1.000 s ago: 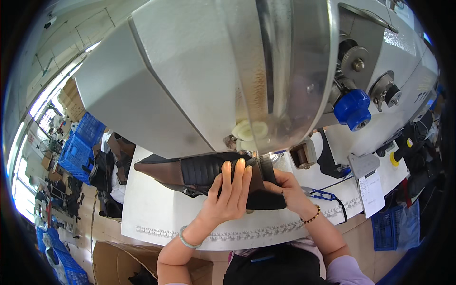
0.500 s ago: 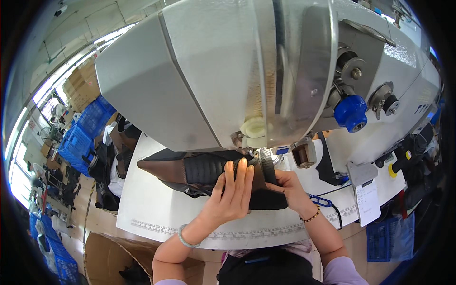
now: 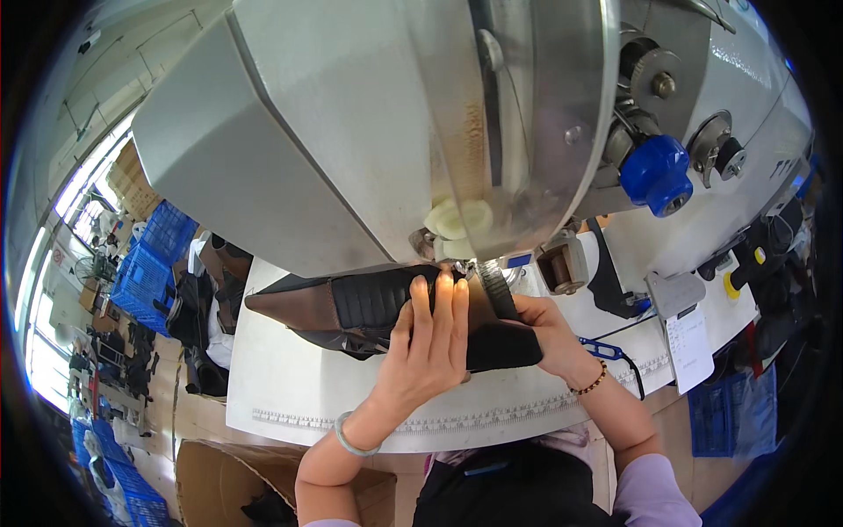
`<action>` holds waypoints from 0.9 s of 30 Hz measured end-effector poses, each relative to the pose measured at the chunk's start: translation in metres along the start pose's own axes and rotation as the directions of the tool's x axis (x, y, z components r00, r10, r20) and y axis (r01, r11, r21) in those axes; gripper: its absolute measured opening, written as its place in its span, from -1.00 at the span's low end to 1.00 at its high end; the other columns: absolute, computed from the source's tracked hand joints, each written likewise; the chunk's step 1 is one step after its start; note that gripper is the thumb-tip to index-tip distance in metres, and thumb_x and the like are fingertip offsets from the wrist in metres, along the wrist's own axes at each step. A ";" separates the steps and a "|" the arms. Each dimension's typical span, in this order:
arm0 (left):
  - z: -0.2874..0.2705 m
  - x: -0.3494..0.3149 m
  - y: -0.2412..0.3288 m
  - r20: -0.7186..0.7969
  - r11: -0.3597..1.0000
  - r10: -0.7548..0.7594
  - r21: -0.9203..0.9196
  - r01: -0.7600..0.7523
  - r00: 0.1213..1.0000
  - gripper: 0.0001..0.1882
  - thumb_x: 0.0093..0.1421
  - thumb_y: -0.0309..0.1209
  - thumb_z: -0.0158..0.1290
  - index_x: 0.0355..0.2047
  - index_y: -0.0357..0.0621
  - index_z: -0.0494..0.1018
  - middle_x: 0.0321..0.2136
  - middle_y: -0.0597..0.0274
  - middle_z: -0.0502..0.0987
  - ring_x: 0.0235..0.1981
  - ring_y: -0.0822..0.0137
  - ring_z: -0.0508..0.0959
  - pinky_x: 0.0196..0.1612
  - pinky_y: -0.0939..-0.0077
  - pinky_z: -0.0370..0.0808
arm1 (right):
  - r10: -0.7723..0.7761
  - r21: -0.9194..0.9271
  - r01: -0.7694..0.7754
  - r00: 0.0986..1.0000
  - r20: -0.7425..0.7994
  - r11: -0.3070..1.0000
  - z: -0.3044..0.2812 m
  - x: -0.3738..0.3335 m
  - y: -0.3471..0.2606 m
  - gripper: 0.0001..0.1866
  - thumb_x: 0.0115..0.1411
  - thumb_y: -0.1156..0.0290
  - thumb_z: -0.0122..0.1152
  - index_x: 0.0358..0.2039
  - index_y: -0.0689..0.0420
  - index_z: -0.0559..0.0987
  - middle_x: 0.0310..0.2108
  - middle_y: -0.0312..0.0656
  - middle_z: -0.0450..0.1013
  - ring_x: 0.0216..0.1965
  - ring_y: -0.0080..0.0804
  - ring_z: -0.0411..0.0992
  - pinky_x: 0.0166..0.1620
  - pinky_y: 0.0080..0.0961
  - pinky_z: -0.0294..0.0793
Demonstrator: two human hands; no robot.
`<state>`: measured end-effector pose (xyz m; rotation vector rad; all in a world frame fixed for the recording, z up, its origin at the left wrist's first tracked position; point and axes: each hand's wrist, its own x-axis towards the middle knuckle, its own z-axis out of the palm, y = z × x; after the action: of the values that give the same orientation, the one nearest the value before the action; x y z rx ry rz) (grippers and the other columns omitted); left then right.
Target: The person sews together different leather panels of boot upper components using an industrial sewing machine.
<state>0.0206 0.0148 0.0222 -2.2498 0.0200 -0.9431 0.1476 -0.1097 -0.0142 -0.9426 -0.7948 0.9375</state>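
Note:
A leather boot upper [image 3: 360, 300], brown with a black ribbed panel, lies under the head of a grey-white sewing machine [image 3: 351, 114]. My left hand [image 3: 428, 347] rests on the upper with its fingers stretched out flat, fingertips close to the needle area. At the right end, my right hand [image 3: 553, 338] grips the edge of the upper between thumb and fingers, beside its black flap. A clear guard and the machine head hide the needle and the exact stitching spot.
The white worktable [image 3: 290, 386] has a ruler strip [image 3: 351, 423] along its front edge. To the right are a blue tool [image 3: 600, 348] and a paper sheet [image 3: 689, 350]. A cardboard box [image 3: 219, 479] stands below left; blue crates [image 3: 145, 277] and dark boots [image 3: 206, 307] lie beyond.
The whole view has shifted, and the machine head looks larger. Both hands keep about the same places on the boot upper.

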 end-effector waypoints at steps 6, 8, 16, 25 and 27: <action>0.012 -0.008 0.004 -0.104 0.998 -0.068 -0.020 0.066 0.992 -0.59 0.08 -0.29 -0.12 -0.18 -0.36 0.44 -0.23 0.01 0.48 -0.16 0.07 0.50 -0.18 0.45 0.32 | -0.061 0.088 0.065 0.997 -0.048 0.994 0.002 0.000 0.009 -0.76 0.17 0.44 0.08 -0.19 0.30 0.50 -0.40 -0.33 0.47 -0.39 -0.73 0.40 -0.33 -0.77 0.41; 0.012 -0.009 0.000 -0.126 0.999 -0.036 0.009 0.037 0.991 -0.48 0.11 -0.11 -0.11 -0.19 -0.38 0.43 -0.25 0.01 0.47 -0.16 0.06 0.50 -0.17 0.42 0.28 | -0.058 0.088 0.061 0.997 -0.043 0.994 0.004 0.000 0.010 -0.77 0.17 0.45 0.08 -0.20 0.30 0.51 -0.40 -0.33 0.47 -0.40 -0.73 0.39 -0.34 -0.78 0.40; 0.009 -0.003 -0.002 -0.096 1.000 0.003 0.014 -0.002 0.995 -0.63 0.05 -0.39 -0.09 -0.18 -0.41 0.43 -0.23 -0.01 0.47 -0.15 0.07 0.50 -0.21 0.43 0.33 | -0.050 0.164 0.058 0.998 -0.048 0.985 0.003 0.000 0.011 -0.79 0.16 0.47 0.08 -0.22 0.30 0.51 -0.37 -0.33 0.47 -0.38 -0.74 0.38 -0.33 -0.80 0.38; 0.012 -0.005 -0.006 -0.140 0.995 -0.020 -0.099 0.006 0.990 -0.72 0.11 -0.43 -0.11 -0.14 -0.18 0.34 -0.21 0.01 0.47 -0.17 0.12 0.52 -0.24 0.49 0.37 | -0.102 0.125 0.108 0.993 -0.057 0.986 0.007 0.002 0.006 -0.78 0.16 0.47 0.08 -0.21 0.31 0.50 -0.35 -0.35 0.46 -0.37 -0.75 0.37 -0.31 -0.79 0.38; 0.016 -0.009 -0.009 -0.148 0.997 0.019 -0.070 -0.030 0.989 -0.67 0.14 -0.34 -0.20 -0.13 -0.20 0.37 -0.20 -0.05 0.46 -0.14 0.05 0.50 -0.17 0.40 0.30 | -0.118 0.078 0.122 0.991 -0.062 0.989 0.006 0.002 0.007 -0.78 0.16 0.47 0.08 -0.22 0.31 0.50 -0.38 -0.36 0.46 -0.38 -0.75 0.37 -0.33 -0.79 0.38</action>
<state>0.0224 0.0335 0.0141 -2.2356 0.1493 -1.1096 0.1407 -0.1039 -0.0180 -0.8377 -0.7507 0.8286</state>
